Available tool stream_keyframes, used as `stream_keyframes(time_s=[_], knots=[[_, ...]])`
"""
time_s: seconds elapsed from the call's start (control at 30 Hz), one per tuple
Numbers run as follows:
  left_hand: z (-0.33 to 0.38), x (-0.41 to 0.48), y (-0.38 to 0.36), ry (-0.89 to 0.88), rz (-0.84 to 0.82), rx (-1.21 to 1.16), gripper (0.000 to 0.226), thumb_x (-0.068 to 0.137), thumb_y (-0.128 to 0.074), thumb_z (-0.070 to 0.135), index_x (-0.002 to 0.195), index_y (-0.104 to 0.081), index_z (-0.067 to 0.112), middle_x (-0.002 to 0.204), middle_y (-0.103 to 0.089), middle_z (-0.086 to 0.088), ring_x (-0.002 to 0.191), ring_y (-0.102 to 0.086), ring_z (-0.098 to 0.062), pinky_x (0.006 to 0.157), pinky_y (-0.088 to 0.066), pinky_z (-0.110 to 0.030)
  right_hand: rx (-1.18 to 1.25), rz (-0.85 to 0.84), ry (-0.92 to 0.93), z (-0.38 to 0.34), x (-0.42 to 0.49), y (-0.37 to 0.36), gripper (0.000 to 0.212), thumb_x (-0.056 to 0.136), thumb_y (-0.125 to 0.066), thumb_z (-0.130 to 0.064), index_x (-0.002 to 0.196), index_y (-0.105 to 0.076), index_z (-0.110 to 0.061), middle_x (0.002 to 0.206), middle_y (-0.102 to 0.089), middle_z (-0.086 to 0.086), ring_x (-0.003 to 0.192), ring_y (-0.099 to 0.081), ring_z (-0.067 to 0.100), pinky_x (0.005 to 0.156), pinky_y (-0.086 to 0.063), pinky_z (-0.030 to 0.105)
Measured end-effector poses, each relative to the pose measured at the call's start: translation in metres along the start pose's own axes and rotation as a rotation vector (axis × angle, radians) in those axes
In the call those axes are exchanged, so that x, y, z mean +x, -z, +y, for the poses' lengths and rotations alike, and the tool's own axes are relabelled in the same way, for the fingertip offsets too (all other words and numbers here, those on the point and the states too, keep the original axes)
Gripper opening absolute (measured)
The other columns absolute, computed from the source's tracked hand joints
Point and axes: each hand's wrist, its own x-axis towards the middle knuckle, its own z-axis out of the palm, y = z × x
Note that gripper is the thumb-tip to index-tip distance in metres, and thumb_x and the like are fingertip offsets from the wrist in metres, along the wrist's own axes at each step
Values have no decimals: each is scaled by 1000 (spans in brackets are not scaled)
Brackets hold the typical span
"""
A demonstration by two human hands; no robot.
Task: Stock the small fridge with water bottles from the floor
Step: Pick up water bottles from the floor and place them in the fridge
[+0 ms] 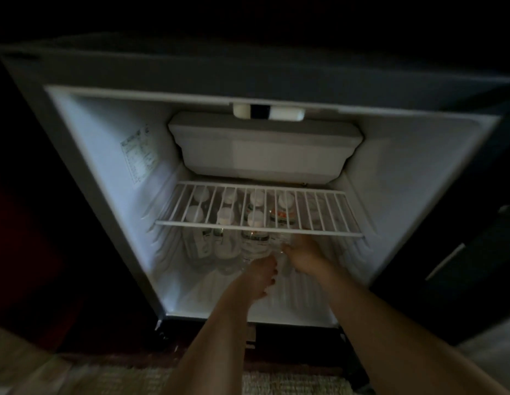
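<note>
Both hands reach under the wire shelf [259, 223] of the small fridge [105, 172]; the left hand [259, 276] and right hand [305, 256] clasp one water bottle [279, 256], apparently steadying it upright beside the standing bottles [219, 246], which are packed left to leave room.

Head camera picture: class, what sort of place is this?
Probably a dim hotel or guest room: a small fridge set low in dark cabinets, with woven carpet on the floor.
</note>
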Motion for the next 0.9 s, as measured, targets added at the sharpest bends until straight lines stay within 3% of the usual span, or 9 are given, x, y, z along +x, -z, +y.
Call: stream_keyframes(time_s=[0.1, 0.2, 0.27, 0.37, 0.43, 0.5, 0.67, 0.77, 0.9], knots=[[5, -30, 11, 8, 49, 221, 30, 100, -36, 29, 71, -42, 21, 71, -44, 4, 61, -40, -6, 51, -34, -19, 17, -141, -51, -9, -34, 8, 18, 96, -42, -24, 111, -52, -21, 95, -60, 9, 71, -58, 20, 59, -45, 29], [10, -52, 18, 10, 74, 427, 28, 100, -35, 26, 77, -47, 16, 74, -45, 0, 64, -44, -9, 61, -38, -22, -71, -198, -34, -16, -60, 18, 17, 97, -37, -25, 95, -54, -24, 70, -50, 2, 57, -48, 15, 53, -39, 23], [11, -76, 19, -24, 73, 566, 27, 99, -38, 28, 106, -56, 9, 94, -55, -8, 84, -54, -18, 81, -44, -27, -122, -185, 13, -25, -89, 32, 23, 96, -37, -21, 80, -54, -20, 67, -47, -1, 58, -46, 14, 51, -36, 21], [20, -121, 24, -154, 70, 693, 46, 96, -42, 38, 134, -46, 13, 129, -53, -10, 119, -53, -28, 103, -41, -36, -194, -191, 68, -42, -133, 54, 22, 94, -39, -15, 80, -55, -15, 73, -51, 1, 65, -51, 17, 54, -40, 23], [25, -152, 22, -193, 48, 759, 55, 91, -45, 49, 135, -45, 17, 136, -50, -7, 120, -52, -27, 106, -41, -41, -258, -188, 108, -53, -162, 71, 13, 95, -41, -16, 90, -54, -16, 86, -56, 5, 78, -54, 20, 69, -48, 30], [33, -184, 17, -214, 34, 834, 53, 92, -45, 49, 132, -47, 15, 130, -55, -9, 114, -55, -26, 104, -43, -41, -281, -161, 146, -63, -189, 88, 10, 95, -43, -17, 91, -52, -18, 92, -57, 6, 84, -55, 20, 76, -49, 32], [49, -271, -13, -266, 2, 974, 33, 97, -40, 39, 107, -55, 12, 100, -61, -9, 93, -55, -24, 92, -43, -34, -375, -126, 202, -73, -264, 130, 25, 96, -41, -19, 106, -62, -10, 104, -60, 12, 107, -62, 30, 58, -42, 22], [53, -310, -37, -312, 14, 1046, 50, 95, -38, 46, 122, -53, 6, 119, -59, -15, 113, -55, -31, 103, -42, -42, -381, -83, 229, -71, -310, 155, 31, 96, -45, -20, 119, -60, -4, 118, -62, 19, 111, -60, 31, 84, -50, 34], [50, -365, -91, -405, -45, 1194, 47, 97, -38, 42, 124, -53, 7, 127, -55, -17, 113, -54, -30, 91, -42, -36, -376, -9, 254, -47, -369, 190, 29, 96, -48, -22, 115, -61, -6, 115, -63, 18, 108, -60, 31, 87, -47, 37]])
